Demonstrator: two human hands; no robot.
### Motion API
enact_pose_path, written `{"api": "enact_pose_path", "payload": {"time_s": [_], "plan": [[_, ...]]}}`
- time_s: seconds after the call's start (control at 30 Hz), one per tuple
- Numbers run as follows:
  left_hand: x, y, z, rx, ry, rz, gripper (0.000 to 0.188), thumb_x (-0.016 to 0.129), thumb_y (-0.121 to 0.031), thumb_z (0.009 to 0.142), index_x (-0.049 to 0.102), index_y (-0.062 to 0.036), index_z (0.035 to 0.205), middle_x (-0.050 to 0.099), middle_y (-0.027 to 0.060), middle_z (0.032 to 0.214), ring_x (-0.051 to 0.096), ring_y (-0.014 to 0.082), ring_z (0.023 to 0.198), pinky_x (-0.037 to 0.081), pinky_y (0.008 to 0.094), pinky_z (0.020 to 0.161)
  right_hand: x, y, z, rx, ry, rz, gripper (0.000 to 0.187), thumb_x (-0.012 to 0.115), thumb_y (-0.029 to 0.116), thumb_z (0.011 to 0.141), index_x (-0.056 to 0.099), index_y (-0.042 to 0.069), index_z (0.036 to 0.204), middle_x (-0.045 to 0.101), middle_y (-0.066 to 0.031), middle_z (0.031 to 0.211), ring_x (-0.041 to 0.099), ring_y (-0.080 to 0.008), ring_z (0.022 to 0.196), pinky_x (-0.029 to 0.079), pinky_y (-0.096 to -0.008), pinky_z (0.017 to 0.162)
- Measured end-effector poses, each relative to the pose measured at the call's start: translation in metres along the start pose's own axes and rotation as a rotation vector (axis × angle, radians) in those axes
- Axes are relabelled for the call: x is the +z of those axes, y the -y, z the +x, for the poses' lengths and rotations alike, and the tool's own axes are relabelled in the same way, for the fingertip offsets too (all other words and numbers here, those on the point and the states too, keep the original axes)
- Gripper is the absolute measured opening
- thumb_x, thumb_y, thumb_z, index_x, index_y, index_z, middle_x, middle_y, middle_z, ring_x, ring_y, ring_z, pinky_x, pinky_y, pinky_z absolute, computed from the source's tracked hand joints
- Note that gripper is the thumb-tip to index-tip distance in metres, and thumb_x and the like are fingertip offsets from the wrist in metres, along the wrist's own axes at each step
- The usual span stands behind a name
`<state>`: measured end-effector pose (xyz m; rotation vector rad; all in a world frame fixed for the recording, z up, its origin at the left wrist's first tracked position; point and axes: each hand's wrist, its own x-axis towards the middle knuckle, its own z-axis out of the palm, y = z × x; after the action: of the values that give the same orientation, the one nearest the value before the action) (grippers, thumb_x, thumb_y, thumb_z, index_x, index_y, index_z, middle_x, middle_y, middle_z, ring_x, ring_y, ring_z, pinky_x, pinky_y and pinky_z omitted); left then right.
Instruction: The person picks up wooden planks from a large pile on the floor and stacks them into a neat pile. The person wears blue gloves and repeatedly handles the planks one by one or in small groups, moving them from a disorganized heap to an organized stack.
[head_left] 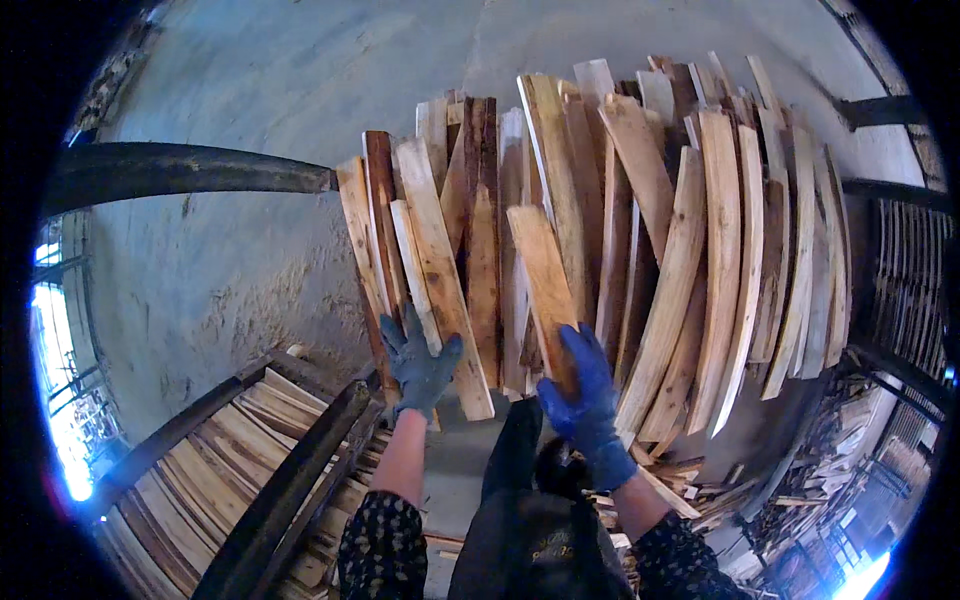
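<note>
My right hand, in a blue work glove, is closed around the near end of a short, pale wooden board. Its thumb lies along the left edge and the fingers along the right. My left hand, in a grey-green glove, has its fingers spread over the near ends of boards at the pile's left side. A narrow pale board runs up from beside its fingers; whether they touch it I cannot tell. Beneath both hands spreads a wide pile of rough boards, many with bark edges.
At lower left, a dark metal frame holds stacked boards. A dark beam reaches in from the left toward the pile. Scrap wood lies heaped at lower right. Sawdust marks the grey concrete floor.
</note>
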<state>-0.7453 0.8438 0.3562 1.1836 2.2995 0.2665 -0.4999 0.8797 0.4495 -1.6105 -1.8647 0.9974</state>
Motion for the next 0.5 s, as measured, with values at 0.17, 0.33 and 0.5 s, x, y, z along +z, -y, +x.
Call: {"api": "enact_pose_path", "payload": {"time_s": [0.17, 0.33, 0.5], "plan": [[-0.017, 0.015, 0.029, -0.153, 0.105, -0.474, 0.044, 0.070, -0.018, 0.080, 0.055, 0.0013, 0.116, 0.054, 0.0111, 0.120, 0.058, 0.0217, 0.101, 0.048, 0.0327, 0.085, 0.059, 0.002, 0.004, 0.041, 0.066, -0.031, 0.059, 0.064, 0.024, 0.080, 0.044, 0.006, 0.132, 0.041, -0.0266, 0.136, 0.047, -0.0401, 0.119, 0.044, -0.0429, 0.095], [-0.052, 0.022, 0.012, -0.292, 0.196, -1.109, 0.028, 0.061, -0.014, 0.087, 0.057, -0.0045, 0.113, 0.060, 0.0034, 0.100, 0.062, 0.0146, 0.084, 0.053, 0.0304, 0.071, 0.038, 0.001, -0.065, -0.041, 0.181, 0.264, 0.052, 0.060, 0.029, 0.083, 0.048, 0.006, 0.128, 0.055, -0.0191, 0.122, 0.057, -0.0379, 0.103, 0.048, -0.0453, 0.088], [-0.059, 0.007, -0.026, -0.272, 0.357, -1.226, 0.033, 0.060, -0.023, 0.089, 0.054, -0.0083, 0.118, 0.063, 0.0079, 0.107, 0.064, 0.0229, 0.091, 0.056, 0.0346, 0.073, -0.027, -0.037, -0.185, 0.405, 0.475, 0.296, 0.043, 0.065, 0.019, 0.082, 0.056, 0.007, 0.122, 0.062, -0.0162, 0.112, 0.062, -0.0294, 0.100, 0.050, -0.0370, 0.086]]}}
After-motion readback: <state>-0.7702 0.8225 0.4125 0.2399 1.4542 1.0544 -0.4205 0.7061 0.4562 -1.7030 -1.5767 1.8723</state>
